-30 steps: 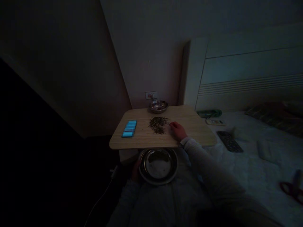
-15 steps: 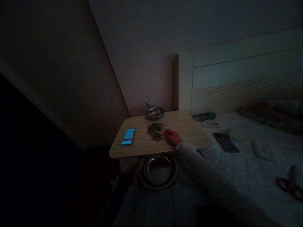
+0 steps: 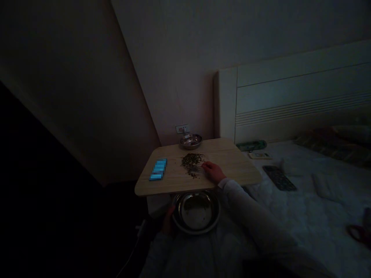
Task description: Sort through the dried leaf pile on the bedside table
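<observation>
On a light wooden tabletop lies a loose pile of small dark greenish grains or seeds, with a smaller scatter nearer the front edge. My right hand rests at the pile's right side, its fingers drawn together in a pinch. Whatever they hold is too small and dim to make out. Below the front edge, a wide metal basin sits at my lap. My left hand grips its left rim, with the fingers partly lost in shadow. Behind the pile stands a shallow metal bowl.
A phone with a lit, blurred screen lies on the tabletop's left. A wall socket is behind the bowl. To the right, the bed holds a dark patterned flat object, a pale device and red-handled scissors.
The view has shifted slightly. Some grains at the pile's near side have spread toward the front edge, leaving a thinner patch. My right hand stays beside the pile; my left stays on the basin.
</observation>
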`<action>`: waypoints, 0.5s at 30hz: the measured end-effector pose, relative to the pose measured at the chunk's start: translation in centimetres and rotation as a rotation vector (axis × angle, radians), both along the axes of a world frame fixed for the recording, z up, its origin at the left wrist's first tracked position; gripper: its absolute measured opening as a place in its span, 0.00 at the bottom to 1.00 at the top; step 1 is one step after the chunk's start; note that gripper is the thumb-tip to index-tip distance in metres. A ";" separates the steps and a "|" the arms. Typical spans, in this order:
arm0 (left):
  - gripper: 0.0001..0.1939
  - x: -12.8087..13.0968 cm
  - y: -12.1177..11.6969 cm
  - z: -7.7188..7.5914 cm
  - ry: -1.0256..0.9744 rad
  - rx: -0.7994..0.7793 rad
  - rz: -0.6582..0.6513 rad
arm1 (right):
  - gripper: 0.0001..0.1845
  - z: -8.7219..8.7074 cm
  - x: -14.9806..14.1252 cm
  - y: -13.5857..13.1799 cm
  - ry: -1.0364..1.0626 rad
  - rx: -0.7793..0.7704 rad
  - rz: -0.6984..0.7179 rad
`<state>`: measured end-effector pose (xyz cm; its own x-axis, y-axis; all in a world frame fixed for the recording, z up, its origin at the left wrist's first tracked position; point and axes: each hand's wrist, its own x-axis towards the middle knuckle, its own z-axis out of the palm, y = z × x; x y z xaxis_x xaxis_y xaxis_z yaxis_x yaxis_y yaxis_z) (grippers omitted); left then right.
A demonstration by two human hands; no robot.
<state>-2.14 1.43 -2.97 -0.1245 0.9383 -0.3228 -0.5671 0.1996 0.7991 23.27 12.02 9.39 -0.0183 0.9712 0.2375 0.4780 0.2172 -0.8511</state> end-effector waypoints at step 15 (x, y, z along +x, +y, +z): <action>0.06 2.5 -0.5 4.0 0.026 -0.066 -0.030 | 0.14 0.0 -0.2 -0.5 -0.035 -0.019 0.051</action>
